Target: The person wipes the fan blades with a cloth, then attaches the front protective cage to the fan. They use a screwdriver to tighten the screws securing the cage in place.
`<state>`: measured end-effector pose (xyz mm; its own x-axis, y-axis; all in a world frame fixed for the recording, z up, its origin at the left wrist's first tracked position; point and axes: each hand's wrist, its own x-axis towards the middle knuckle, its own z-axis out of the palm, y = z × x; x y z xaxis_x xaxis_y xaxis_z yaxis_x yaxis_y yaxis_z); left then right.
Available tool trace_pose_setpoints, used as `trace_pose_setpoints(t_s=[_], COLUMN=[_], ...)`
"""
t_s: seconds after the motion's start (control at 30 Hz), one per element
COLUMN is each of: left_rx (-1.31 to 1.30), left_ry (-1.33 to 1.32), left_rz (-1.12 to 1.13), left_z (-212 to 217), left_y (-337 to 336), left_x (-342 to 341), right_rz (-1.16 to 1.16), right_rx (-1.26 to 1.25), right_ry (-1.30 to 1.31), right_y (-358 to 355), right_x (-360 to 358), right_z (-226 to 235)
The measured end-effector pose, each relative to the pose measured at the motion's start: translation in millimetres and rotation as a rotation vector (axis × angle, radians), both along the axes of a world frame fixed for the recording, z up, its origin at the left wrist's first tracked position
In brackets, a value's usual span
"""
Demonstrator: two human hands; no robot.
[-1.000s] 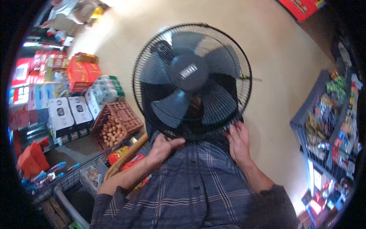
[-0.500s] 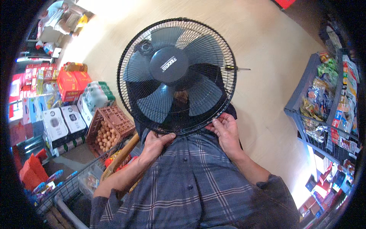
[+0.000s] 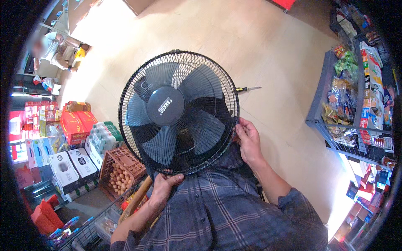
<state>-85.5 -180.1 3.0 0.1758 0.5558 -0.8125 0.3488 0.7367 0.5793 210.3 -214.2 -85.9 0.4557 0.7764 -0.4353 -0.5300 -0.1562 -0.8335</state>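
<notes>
A round black electric fan (image 3: 166, 106) faces me, tilted, close to my lap. Behind its wire guard show dark blades and a central hub. At the guard's lower rim, my left hand (image 3: 161, 188) is closed on the edge, its thumb lying along the front and its other fingers partly hidden. Higher up on the right side, my right hand (image 3: 249, 140) pinches the rim between thumb and fingers. Just beyond the guard's right edge, a screwdriver (image 3: 251, 88) with a black and yellow handle lies on the floor. Whatever supports the fan is mostly hidden behind it.
Left of me stand a brown crate (image 3: 125, 161) of eggs, white boxes (image 3: 65, 171), red cartons (image 3: 77, 123) and shrink-wrapped cans (image 3: 104, 136). A wooden handle (image 3: 136, 201) passes beside my left forearm. On the right is a grey rack (image 3: 320, 100) of packaged goods. Another person (image 3: 52, 48) is at far left.
My right hand has moved up along the rim to the guard's right side. My left hand stays at the lower edge. The fan now sits lower and further left in view.
</notes>
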Motion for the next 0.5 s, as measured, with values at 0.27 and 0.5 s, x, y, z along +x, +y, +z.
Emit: trace_pose_setpoints(t_s=[0.27, 0.5], left_rx=[-0.083, 0.969], left_ry=[0.013, 0.506], left_rz=[0.273, -0.138], left_z=[14.3, 38.0], left_y=[13.5, 214.7], left_x=[-64.8, -86.6], right_rz=[-0.041, 0.021], right_rx=[-0.050, -0.034], right_ry=[0.200, 0.206], right_y=[-5.6, -7.5], right_x=[2.8, 6.8], right_z=[4.8, 2.0])
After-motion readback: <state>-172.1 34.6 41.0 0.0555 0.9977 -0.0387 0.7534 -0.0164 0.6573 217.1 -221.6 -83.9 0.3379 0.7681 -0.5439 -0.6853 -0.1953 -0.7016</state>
